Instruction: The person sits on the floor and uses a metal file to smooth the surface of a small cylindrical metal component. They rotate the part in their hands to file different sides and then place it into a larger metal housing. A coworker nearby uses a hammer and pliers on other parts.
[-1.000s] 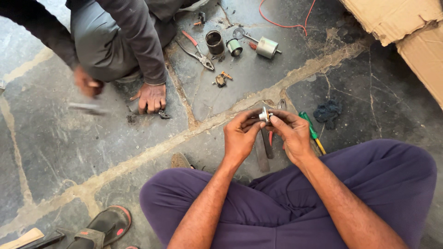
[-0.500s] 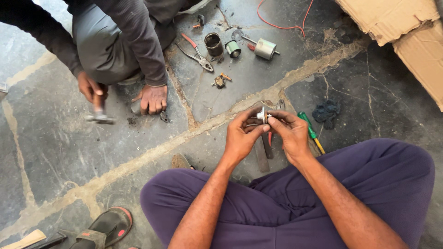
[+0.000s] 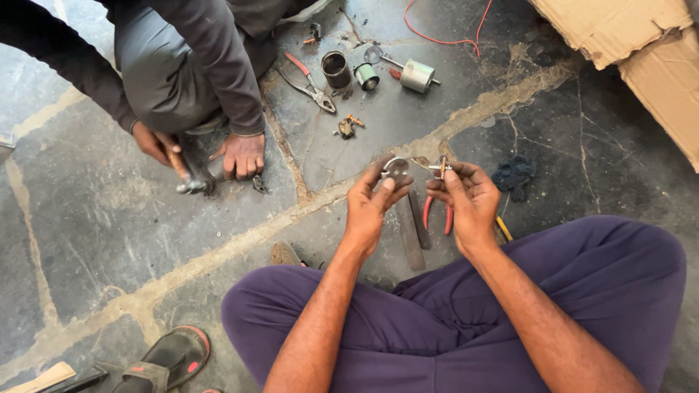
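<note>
The two hands had drawn a little apart since a moment before: the small round grey metal ring [image 3: 396, 168] and the short silvery metal pin [image 3: 439, 168], held together as one piece half a second earlier, were now separated, one to each hand. I took that to mean the part had just come apart, or that the fit was being tried afresh.

The left hand [image 3: 373, 205] was closed lightly about the ring, thumb laid across its near face and fingers curled behind it. The right hand [image 3: 466, 198] pinched the pin between thumb and forefinger, the other fingers loosely folded. Both pieces were held just above the dark cracked stone floor [image 3: 87, 218], over a pair of red-handled pliers [image 3: 437, 215] and a flat grey metal bar [image 3: 410, 233] lying near the seated person's crossed legs in purple trousers [image 3: 451, 320].

Further off, a co-worker crouched at the far left; that person's hand [image 3: 156, 142] had brought a wooden-handled hammer [image 3: 186, 175] down to the floor, while the other hand [image 3: 242, 155] rested flat beside it. Beyond lay a second pair of red-handled pliers [image 3: 309, 81], a dark rusty metal cup [image 3: 336, 69], a small silvery cylindrical motor [image 3: 416, 75] and a loop of red wire [image 3: 444, 36]. Brown cardboard [image 3: 626, 36] stood at the far right.
</note>
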